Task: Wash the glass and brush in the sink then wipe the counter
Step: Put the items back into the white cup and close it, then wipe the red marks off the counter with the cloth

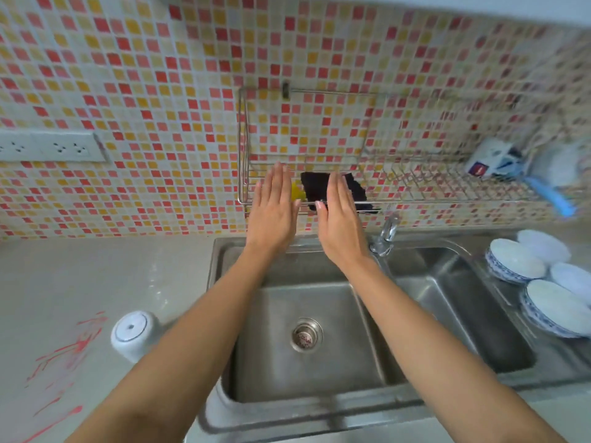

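My left hand (273, 207) and my right hand (340, 219) are stretched forward above the back rim of the steel sink (224, 314), palms facing each other, fingers straight, holding nothing. Just behind them a dark cloth (315, 188) and something yellow (297, 191) lie on the wire wall rack (415, 183). An upturned white cup or glass (134, 334) stands on the counter left of the sink. A blue-handled brush (551, 195) hangs at the rack's right end. Red smears (68, 350) mark the grey counter (80, 276) at the left.
The left basin holds only its drain strainer (305, 335). The tap (387, 233) stands between the two basins. Several blue-rimmed white bowls (540, 282) lie upturned at the right. A power socket strip (51, 148) is on the tiled wall at the left.
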Tool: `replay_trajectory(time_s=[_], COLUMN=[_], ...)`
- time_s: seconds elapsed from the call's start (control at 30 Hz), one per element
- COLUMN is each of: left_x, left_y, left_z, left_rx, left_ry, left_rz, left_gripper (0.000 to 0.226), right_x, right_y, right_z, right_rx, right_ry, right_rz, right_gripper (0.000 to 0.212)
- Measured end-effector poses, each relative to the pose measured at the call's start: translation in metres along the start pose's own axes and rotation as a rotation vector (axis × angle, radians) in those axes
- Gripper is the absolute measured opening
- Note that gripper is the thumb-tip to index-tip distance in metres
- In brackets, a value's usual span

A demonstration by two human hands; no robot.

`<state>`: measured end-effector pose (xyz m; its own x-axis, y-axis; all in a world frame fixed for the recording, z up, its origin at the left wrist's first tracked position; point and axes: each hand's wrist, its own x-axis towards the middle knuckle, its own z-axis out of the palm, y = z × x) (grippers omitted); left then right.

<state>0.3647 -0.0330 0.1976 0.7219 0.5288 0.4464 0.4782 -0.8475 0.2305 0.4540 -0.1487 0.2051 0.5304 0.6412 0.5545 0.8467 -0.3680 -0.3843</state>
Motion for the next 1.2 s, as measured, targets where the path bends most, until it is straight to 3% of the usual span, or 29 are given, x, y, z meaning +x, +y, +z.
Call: replay_trajectory(time_s=[0.13, 0.33, 0.53, 0.67, 0.8, 0.87, 0.97, 1.07, 1.2], left_x=[0.023, 0.025, 0.025, 0.026, 0.027, 0.022, -0.018, -0.085, -0.156], left_y=[-0.005, -0.002, -0.001, -0.001, 0.0, 0.003, -0.001, -0.031, -0.102], left_z=[0.006, 0.011, 0.008, 0.007, 0.003, -0.005, -0.018, -0.026, -0.037], left_rx=[0.127, 0.165, 0.143, 0.14, 0.14, 0.055, -0.172, -0.156, -0.127], left_ry=[-0.047, -0.04, -0.062, -0.087, -0.138, -0.155, -0.048, 0.016, 0.026], left_rz=[-0.032, -0.094, -0.091, -0.098, -0.118, -0.105, -0.091, -0.155, -0.392], left_gripper=[0.065, 0.069, 0.067, 0.067, 0.068, 0.067, 0.063, 0.064, 0.072], right_x=[0.057, 0.103, 0.115, 0.115, 0.115, 0.111, 0.097, 0.077, 0.032], right_y=[0.009, 0.03, 0.027, 0.024, 0.041, 0.043, 0.027, -0.002, -0.063], right_z=[-0.001, 0.021, 0.02, 0.019, 0.014, 0.012, 0.001, -0.013, -0.03], right_rx=[-0.067, -0.082, -0.219, -0.318, -0.296, -0.176, 0.097, 0.331, 0.484], right_ry=[-0.106, -0.491, -0.66, -0.54, -0.348, -0.226, 0.003, 0.208, 0.251], right_rz=[0.043, 0.374, 0.351, 0.333, 0.293, 0.326, 0.325, 0.243, 0.182], right_gripper=[0.062, 0.084, 0.04, 0.024, 0.023, 0.025, 0.027, 0.022, 0.02])
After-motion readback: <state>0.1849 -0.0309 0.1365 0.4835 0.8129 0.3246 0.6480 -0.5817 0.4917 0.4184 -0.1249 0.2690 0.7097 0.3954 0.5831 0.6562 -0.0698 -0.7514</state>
